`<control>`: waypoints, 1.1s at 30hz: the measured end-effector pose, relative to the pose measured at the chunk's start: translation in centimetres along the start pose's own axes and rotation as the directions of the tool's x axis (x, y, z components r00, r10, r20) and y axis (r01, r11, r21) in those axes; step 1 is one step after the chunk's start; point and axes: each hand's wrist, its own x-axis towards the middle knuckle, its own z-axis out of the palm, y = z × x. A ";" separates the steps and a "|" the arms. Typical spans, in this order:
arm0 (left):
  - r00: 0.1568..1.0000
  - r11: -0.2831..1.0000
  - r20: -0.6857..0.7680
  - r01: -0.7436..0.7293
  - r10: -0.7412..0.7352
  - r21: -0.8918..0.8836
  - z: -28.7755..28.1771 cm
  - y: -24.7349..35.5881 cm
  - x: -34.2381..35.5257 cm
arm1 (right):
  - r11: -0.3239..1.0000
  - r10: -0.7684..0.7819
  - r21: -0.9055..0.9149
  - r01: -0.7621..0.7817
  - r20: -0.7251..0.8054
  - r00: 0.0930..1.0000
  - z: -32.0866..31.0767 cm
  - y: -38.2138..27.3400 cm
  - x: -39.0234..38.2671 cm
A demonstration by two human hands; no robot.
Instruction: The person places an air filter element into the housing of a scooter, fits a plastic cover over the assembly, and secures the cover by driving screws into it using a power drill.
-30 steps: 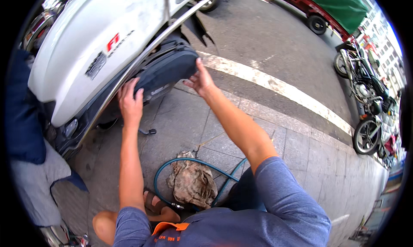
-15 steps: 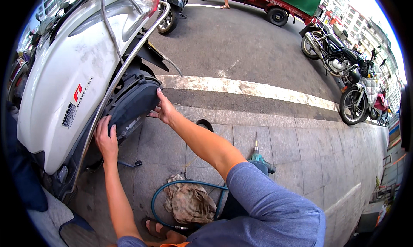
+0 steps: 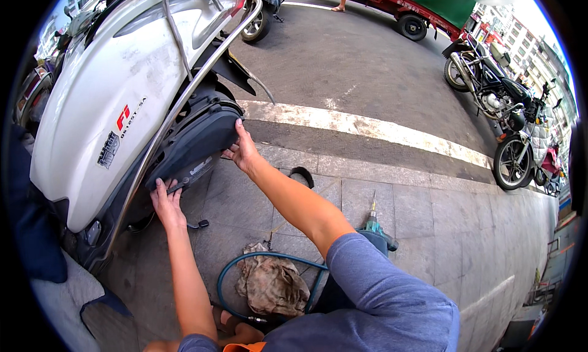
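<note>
Dark cover (image 3: pixel 199 139): left of centre in the frame, slanting along the lower flank of the white scooter (image 3: pixel 92 119), beside the metal rail (image 3: pixel 160 136); whether it is seated or loose cannot be told.
Left hand (image 3: pixel 170 207): at the cover's lower-left end, fingers spread apart, fingertips touching near its lower edge.
Right hand (image 3: pixel 244 151): at the upper-right end, thumb on the rim, the other fingers apart and lower; how hard it presses cannot be told.
Change at the cover: the left hand has slipped lower, from the face to beneath the end, while the right stays put.
Meaning for the handling: the cover now seems supported more from below, between both hands.
Pavement, bottom centre: a stained cloth (image 3: pixel 272 284) lies inside a loop of teal hose (image 3: pixel 220 281).
Right of centre: a teal power tool (image 3: pixel 380 232) shows beside the right arm.
</note>
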 end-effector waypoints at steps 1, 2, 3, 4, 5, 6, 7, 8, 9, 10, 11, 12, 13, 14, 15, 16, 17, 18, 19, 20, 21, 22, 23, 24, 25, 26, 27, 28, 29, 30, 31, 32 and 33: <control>0.998 0.998 0.028 0.050 -0.049 -0.039 0.5 0.1 -0.4 | 1.000 0.001 0.000 -0.001 0.000 1.000 -0.1 0.1 0.0; 0.996 0.992 0.029 0.092 -0.090 -0.089 0.5 0.7 -0.4 | 1.000 -0.002 0.004 0.002 -0.016 1.000 -0.1 0.3 0.0; 0.991 0.980 0.033 0.135 -0.131 -0.147 0.6 1.1 -0.4 | 1.000 -0.008 0.001 0.008 -0.033 0.999 -0.2 0.2 0.0; 0.990 0.979 0.035 0.137 -0.133 -0.152 0.5 1.4 -0.3 | 1.000 -0.011 -0.002 0.011 -0.017 1.000 -0.3 0.2 0.2; 0.986 0.980 0.041 0.168 -0.164 -0.108 0.4 1.5 0.0 | 1.000 -0.014 -0.007 0.014 -0.018 1.000 -0.4 0.1 0.2; 0.980 0.978 0.046 0.196 -0.193 -0.067 0.4 1.7 0.1 | 1.000 -0.017 -0.004 0.016 -0.018 1.000 -0.4 0.0 0.3; 0.980 0.978 0.049 0.197 -0.194 -0.075 0.6 1.7 0.0 | 1.000 -0.019 0.000 0.019 -0.019 1.000 -0.6 -0.2 0.4; 0.980 0.980 0.037 0.191 -0.193 0.059 0.8 1.7 -0.3 | 1.000 -0.023 -0.008 0.023 -0.020 1.000 -1.0 -0.6 0.4; 0.981 0.963 0.027 0.184 -0.193 0.197 0.9 1.7 -0.4 | 1.000 -0.018 -0.006 0.018 -0.041 0.999 -1.4 -0.7 0.3; 0.978 0.945 0.013 0.199 -0.209 0.260 1.1 1.6 -0.6 | 1.000 -0.013 -0.006 0.013 -0.064 0.998 -1.9 -1.0 0.3; 0.976 0.945 0.014 0.206 -0.216 0.253 1.0 1.2 -0.4 | 1.000 -0.015 -0.015 0.014 -0.069 0.997 -2.4 -1.3 0.3; 0.972 0.935 0.056 0.201 -0.227 0.292 0.3 1.2 0.2 | 1.000 0.012 -0.025 -0.015 -0.082 0.997 -2.3 -1.5 0.3; 0.971 0.923 0.079 0.186 -0.224 0.336 -1.0 2.2 0.4 | 0.998 0.057 -0.028 -0.059 -0.078 0.995 -0.9 -1.1 -0.1; 0.973 0.943 0.101 0.171 -0.207 0.285 -1.8 2.9 0.9 | 0.995 0.083 -0.042 -0.086 -0.057 0.995 0.6 -1.1 -0.4; 0.973 0.956 0.115 0.166 -0.198 0.241 -2.5 3.0 1.5 | 0.996 0.080 -0.038 -0.082 -0.058 0.995 0.7 -0.9 -0.2; 0.968 0.975 0.169 0.158 -0.184 0.157 -3.8 2.9 2.3 | 0.996 0.069 -0.051 -0.069 -0.015 0.998 1.5 -0.7 -0.9; 0.960 0.985 0.223 0.158 -0.170 0.073 -4.1 2.2 2.7 | 0.995 0.073 -0.064 -0.070 0.041 0.997 0.3 -0.9 -0.5; 0.945 0.975 0.243 0.220 -0.221 0.030 -2.4 1.1 2.2 | 0.997 0.055 -0.056 -0.060 -0.086 0.995 -2.0 -1.6 0.2; 0.946 0.981 0.264 0.195 -0.190 0.007 -2.0 1.4 1.8 | 0.998 0.048 -0.045 -0.050 -0.040 0.998 -2.1 -1.8 -0.4; 0.943 0.981 0.271 0.193 -0.193 0.027 -1.8 1.3 1.5 | 0.998 0.055 -0.042 -0.055 0.000 0.998 -2.5 -1.8 -0.7; 0.938 0.981 0.288 0.191 -0.195 0.042 -1.8 1.4 1.3 | 0.998 0.052 -0.042 -0.051 0.038 0.998 -2.7 -1.9 -1.1; 0.932 0.986 0.319 0.160 -0.169 0.057 -1.5 1.6 0.7 | 0.998 0.060 -0.001 -0.060 0.047 0.997 -3.4 -1.8 -1.1; 0.924 0.989 0.353 0.128 -0.146 0.074 -1.4 2.0 0.3 | 0.997 0.067 0.043 -0.069 0.055 0.996 -3.8 -1.6 -1.1; 0.914 0.988 0.379 0.124 -0.148 0.087 -1.8 2.1 0.2 | 0.994 0.076 0.072 -0.077 0.023 0.997 -3.6 -1.2 -1.5; 0.902 0.987 0.404 0.118 -0.151 0.106 -2.3 2.4 0.1 | 0.995 0.067 0.071 -0.069 0.040 0.997 -3.5 -0.8 -1.6; 0.898 0.990 0.416 0.119 -0.141 0.078 -2.6 2.6 0.0 | 0.994 0.068 0.078 -0.070 0.037 0.997 -3.4 -0.5 -1.7; 0.906 0.991 0.403 0.112 -0.134 0.078 -2.8 2.5 0.1 | 0.994 0.062 0.086 -0.065 0.034 0.998 -3.4 -0.4 -1.7; 0.900 0.992 0.417 0.112 -0.128 0.061 -3.0 2.2 0.3 | 0.995 0.058 0.085 -0.061 0.037 0.998 -3.3 -0.5 -1.7; 0.893 0.992 0.433 0.113 -0.122 0.046 -3.2 2.0 0.4 | 0.995 0.062 0.080 -0.066 0.045 0.997 -3.4 -0.5 -1.7; 0.899 0.991 0.418 0.122 -0.130 0.046 -3.1 1.9 0.5 | 0.993 0.067 0.097 -0.071 0.052 0.996 -3.5 -0.7 -1.7; 0.902 0.993 0.415 0.114 -0.122 0.043 -3.1 1.9 0.4 | 0.990 0.070 0.115 -0.077 0.059 0.996 -3.6 -0.7 -1.6; 0.901 0.992 0.414 0.113 -0.127 0.058 -3.1 2.0 0.4 | 0.990 0.072 0.113 -0.079 0.068 0.995 -3.8 -0.7 -1.7; 0.903 0.991 0.409 0.115 -0.133 0.069 -3.0 2.0 0.2 | 0.992 0.064 0.108 -0.072 0.078 0.995 -4.0 -0.6 -2.0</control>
